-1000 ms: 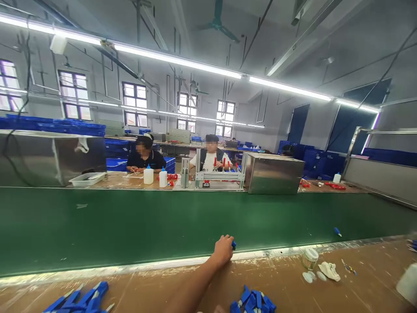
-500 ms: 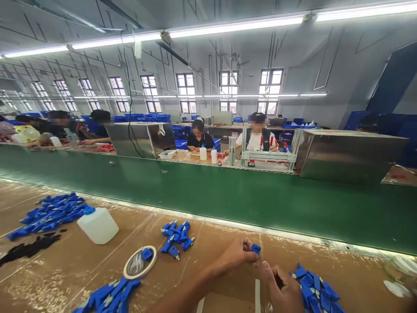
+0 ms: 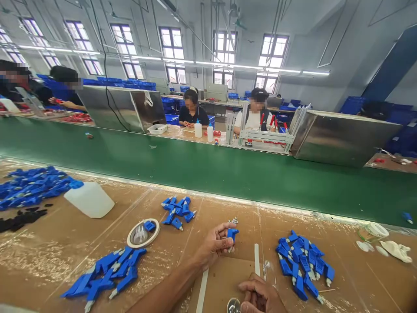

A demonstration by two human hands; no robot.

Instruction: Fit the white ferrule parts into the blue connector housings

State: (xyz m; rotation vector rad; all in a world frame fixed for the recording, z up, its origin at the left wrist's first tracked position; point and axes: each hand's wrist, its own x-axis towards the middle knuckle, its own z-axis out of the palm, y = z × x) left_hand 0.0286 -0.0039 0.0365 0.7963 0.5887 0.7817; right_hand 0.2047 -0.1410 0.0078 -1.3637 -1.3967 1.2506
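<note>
In the head view, my left hand (image 3: 215, 245) pinches a small blue plastic piece (image 3: 232, 234) between thumb and fingers, above the brown work surface. Behind that hand lies a small cluster of pale little parts (image 3: 233, 221). My right hand (image 3: 262, 295) is low, near the bottom edge, its fingers bent and its thumb apart from the index finger. Beside its thumb is a small round shiny object (image 3: 233, 305), cut off by the frame; whether they touch is unclear. A pile of blue pieces with pale tips (image 3: 304, 261) lies right of my hands.
More blue pieces lie in a left front pile (image 3: 107, 274), a middle group (image 3: 177, 212) and a far-left heap (image 3: 32, 184). A white bottle (image 3: 89, 200) lies near a tape roll (image 3: 143, 233). Beyond runs a green conveyor belt (image 3: 195, 161), with co-workers across it.
My view has tilted down. My left hand has turned the blue piece and moved left. My right hand has dropped away from it toward the bottom edge, beside the round shiny object.
</note>
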